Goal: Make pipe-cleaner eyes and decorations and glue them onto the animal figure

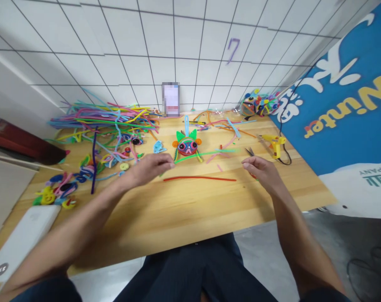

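My left hand (pixel 155 167) is closed in a pinch on one end of a green pipe cleaner (pixel 206 154), which stretches to the right and blurs at its far tip. Behind it stands a small animal-face figure (pixel 187 146) with green ears, orange side balls and a light-blue loop on top. My right hand (pixel 261 170) has its fingers curled together; whatever they hold, if anything, is hidden. Scissors (pixel 249 152) lie right by that hand, their blades pointing away and their handles mostly covered. A red pipe cleaner (pixel 199 178) lies straight across the table nearer to me.
Many coloured pipe cleaners (pixel 108 117) are heaped at the back left, with finished-looking pieces (pixel 63 188) in front. A yellow glue gun (pixel 275 144) with a cord sits right. A phone (pixel 170 99) leans on the tiled wall. A white device (pixel 23 239) lies left.
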The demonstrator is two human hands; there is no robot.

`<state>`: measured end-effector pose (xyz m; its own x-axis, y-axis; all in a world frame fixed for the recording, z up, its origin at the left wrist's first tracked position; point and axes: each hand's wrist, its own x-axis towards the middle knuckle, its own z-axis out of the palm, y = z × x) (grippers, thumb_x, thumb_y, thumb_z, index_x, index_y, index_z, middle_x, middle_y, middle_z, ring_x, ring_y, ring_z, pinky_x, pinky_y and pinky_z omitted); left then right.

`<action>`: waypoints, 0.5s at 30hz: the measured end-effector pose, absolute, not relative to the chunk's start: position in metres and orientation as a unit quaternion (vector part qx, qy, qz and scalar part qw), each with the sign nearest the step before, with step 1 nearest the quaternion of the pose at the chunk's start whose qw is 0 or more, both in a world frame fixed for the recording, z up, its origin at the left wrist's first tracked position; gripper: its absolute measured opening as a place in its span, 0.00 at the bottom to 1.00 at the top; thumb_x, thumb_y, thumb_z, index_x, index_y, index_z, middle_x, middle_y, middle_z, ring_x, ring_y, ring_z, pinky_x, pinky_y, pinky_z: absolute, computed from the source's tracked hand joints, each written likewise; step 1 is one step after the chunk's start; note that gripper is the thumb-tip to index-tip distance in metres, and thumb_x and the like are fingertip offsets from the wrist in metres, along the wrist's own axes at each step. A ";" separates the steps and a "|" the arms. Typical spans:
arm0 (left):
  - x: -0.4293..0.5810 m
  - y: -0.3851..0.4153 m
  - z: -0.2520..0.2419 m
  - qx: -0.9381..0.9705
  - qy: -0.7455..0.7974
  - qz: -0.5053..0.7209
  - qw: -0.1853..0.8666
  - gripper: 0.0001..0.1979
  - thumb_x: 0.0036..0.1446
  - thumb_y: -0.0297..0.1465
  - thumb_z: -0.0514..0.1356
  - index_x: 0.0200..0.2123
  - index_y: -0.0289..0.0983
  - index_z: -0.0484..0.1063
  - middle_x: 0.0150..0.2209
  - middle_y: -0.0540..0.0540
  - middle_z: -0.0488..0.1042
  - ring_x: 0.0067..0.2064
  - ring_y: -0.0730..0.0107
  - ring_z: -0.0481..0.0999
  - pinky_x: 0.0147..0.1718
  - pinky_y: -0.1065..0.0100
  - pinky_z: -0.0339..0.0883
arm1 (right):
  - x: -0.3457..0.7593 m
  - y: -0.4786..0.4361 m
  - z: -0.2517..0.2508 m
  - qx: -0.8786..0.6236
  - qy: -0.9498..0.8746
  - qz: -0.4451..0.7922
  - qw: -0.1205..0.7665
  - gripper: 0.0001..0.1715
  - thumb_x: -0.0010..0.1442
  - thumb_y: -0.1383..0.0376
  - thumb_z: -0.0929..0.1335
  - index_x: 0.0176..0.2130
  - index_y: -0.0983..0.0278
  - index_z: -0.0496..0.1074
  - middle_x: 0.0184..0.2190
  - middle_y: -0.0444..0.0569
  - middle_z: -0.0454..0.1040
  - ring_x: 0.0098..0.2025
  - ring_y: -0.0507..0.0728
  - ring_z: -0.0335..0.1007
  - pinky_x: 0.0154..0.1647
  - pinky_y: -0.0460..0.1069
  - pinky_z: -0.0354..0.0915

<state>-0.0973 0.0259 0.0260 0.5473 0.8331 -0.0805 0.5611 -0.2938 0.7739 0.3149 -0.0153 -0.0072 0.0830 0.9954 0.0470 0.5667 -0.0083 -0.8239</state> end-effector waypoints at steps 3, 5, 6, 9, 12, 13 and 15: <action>-0.125 0.051 0.054 0.780 0.531 0.197 0.267 0.16 0.64 0.42 0.56 0.36 0.35 0.76 0.29 0.52 0.71 0.31 0.73 0.66 0.33 0.71 0.60 | 0.314 -0.012 -0.011 -0.633 -0.618 0.301 0.358 0.20 0.57 0.47 0.73 0.36 0.61 0.79 0.33 0.48 0.81 0.36 0.59 0.75 0.41 0.54 0.70; -0.145 0.070 0.064 0.764 0.593 0.175 0.183 0.16 0.64 0.41 0.57 0.40 0.35 0.78 0.29 0.54 0.72 0.31 0.74 0.66 0.34 0.71 0.59 | 0.316 -0.010 -0.015 -0.627 -0.625 0.299 0.357 0.20 0.57 0.47 0.72 0.36 0.61 0.79 0.34 0.49 0.82 0.37 0.59 0.76 0.42 0.54 0.70; -0.156 0.081 0.065 0.758 0.612 0.169 0.148 0.17 0.63 0.42 0.57 0.41 0.35 0.79 0.28 0.55 0.71 0.32 0.74 0.67 0.34 0.71 0.59 | 0.318 -0.010 -0.017 -0.625 -0.626 0.300 0.356 0.20 0.57 0.48 0.72 0.35 0.61 0.79 0.34 0.49 0.82 0.37 0.60 0.77 0.42 0.54 0.70; -0.185 0.116 0.056 0.773 0.609 0.166 0.060 0.18 0.65 0.42 0.55 0.41 0.36 0.80 0.29 0.56 0.74 0.35 0.74 0.70 0.37 0.71 0.57 | 0.326 -0.011 -0.022 -0.621 -0.633 0.304 0.348 0.19 0.57 0.48 0.71 0.35 0.61 0.78 0.33 0.49 0.82 0.36 0.60 0.77 0.40 0.53 0.70; -0.199 0.144 0.043 0.725 0.653 0.220 0.009 0.21 0.59 0.48 0.59 0.37 0.36 0.80 0.25 0.53 0.73 0.36 0.69 0.71 0.38 0.69 0.57 | 0.338 -0.006 -0.019 -0.625 -0.644 0.289 0.333 0.18 0.59 0.50 0.69 0.35 0.61 0.78 0.33 0.47 0.81 0.36 0.59 0.76 0.40 0.53 0.68; -0.198 0.148 0.040 0.706 0.672 0.224 0.021 0.23 0.56 0.50 0.63 0.40 0.35 0.80 0.25 0.52 0.73 0.37 0.65 0.73 0.40 0.67 0.59 | 0.343 0.000 -0.017 -0.628 -0.650 0.273 0.331 0.17 0.60 0.51 0.69 0.36 0.60 0.79 0.33 0.46 0.81 0.36 0.59 0.76 0.40 0.52 0.68; -0.184 0.142 0.037 0.663 0.706 0.247 0.034 0.25 0.54 0.48 0.65 0.46 0.33 0.79 0.28 0.48 0.74 0.42 0.57 0.75 0.43 0.63 0.62 | 0.354 0.019 -0.010 -0.631 -0.665 0.229 0.328 0.15 0.61 0.53 0.69 0.36 0.60 0.79 0.33 0.46 0.81 0.36 0.58 0.75 0.40 0.52 0.67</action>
<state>-0.1838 0.1420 0.0373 -0.1179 0.9528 0.2797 0.9191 -0.0020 0.3941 0.3541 0.0193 -0.0095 0.0105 0.9892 0.1463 0.6883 0.0990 -0.7186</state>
